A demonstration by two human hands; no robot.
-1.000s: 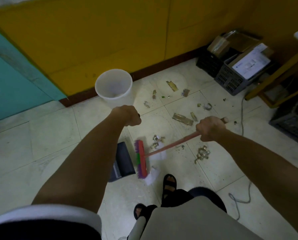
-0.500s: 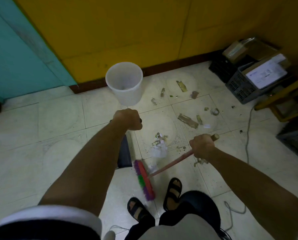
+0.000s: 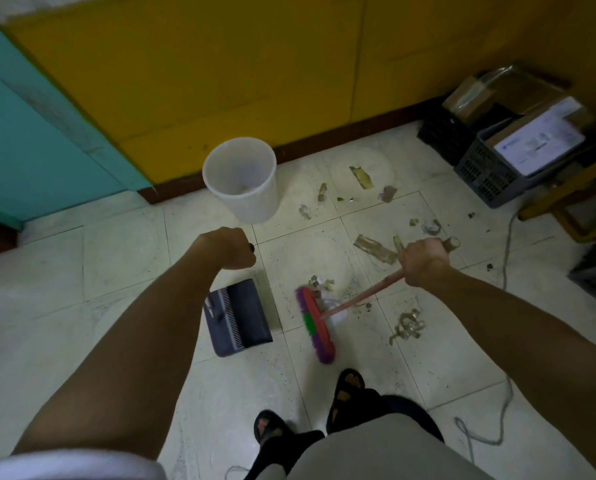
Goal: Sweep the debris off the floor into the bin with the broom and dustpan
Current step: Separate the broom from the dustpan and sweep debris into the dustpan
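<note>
My left hand (image 3: 228, 249) grips the dustpan (image 3: 242, 317) by its handle, resting on the floor (image 3: 116, 265) near the bin (image 3: 241, 185); my right hand (image 3: 423, 262) grips the broom (image 3: 316, 323), head beside the dustpan, debris (image 3: 407, 328) scattered beyond.

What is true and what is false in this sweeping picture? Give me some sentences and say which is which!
1. The right hand grips the broom by its pink handle. True.
2. The dustpan is to the right of the broom head. False: it is to the left of it.
3. The white bin stands upright near the yellow wall. True.
4. All the mess is in the bin. False: scraps lie on the floor.
</note>
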